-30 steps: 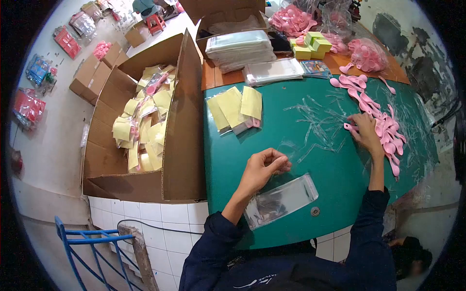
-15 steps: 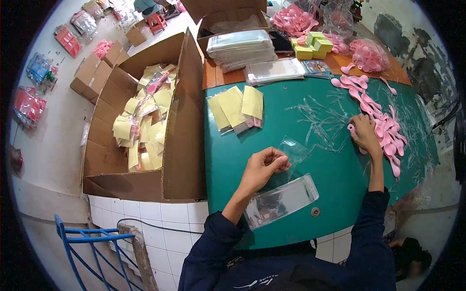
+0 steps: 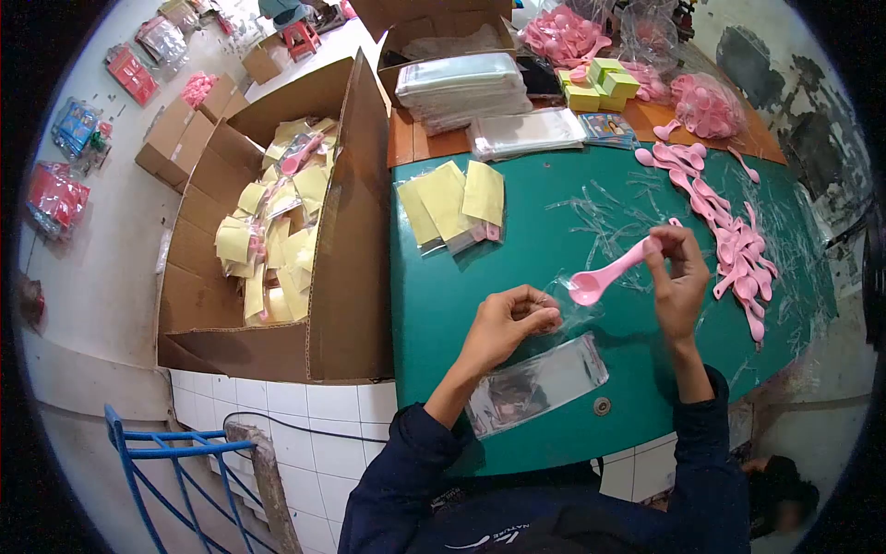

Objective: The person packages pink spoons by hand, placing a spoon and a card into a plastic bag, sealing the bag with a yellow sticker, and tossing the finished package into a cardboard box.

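My right hand [image 3: 678, 282] pinches a pink spoon [image 3: 604, 277] by its handle end, the bowl pointing left. The bowl is at a small clear plastic bag [image 3: 574, 312], which my left hand [image 3: 512, 325] holds between thumb and fingers; whether the bowl is inside cannot be made out. Below the hands lies a stack of clear bags [image 3: 540, 383] on the green table [image 3: 544, 443]. A pile of pink spoons [image 3: 738, 249] lies right of my right hand. Yellow cards in clear bags [image 3: 452, 205] lie at the table's upper left, some with pink pieces showing.
An open cardboard box [image 3: 355, 249] with several bagged yellow cards stands left of the table. Clear strips [image 3: 609, 222] lie mid-table. At the back are stacked clear bags [image 3: 461, 88], yellow-green boxes [image 3: 604, 85] and bagged pink spoons [image 3: 706, 106]. A blue metal frame [image 3: 166, 452] stands lower left.
My right hand has moved left and down from the spoon pile, now with a pink spoon in its fingers. My left hand still holds the small bag, nearly in the same place.
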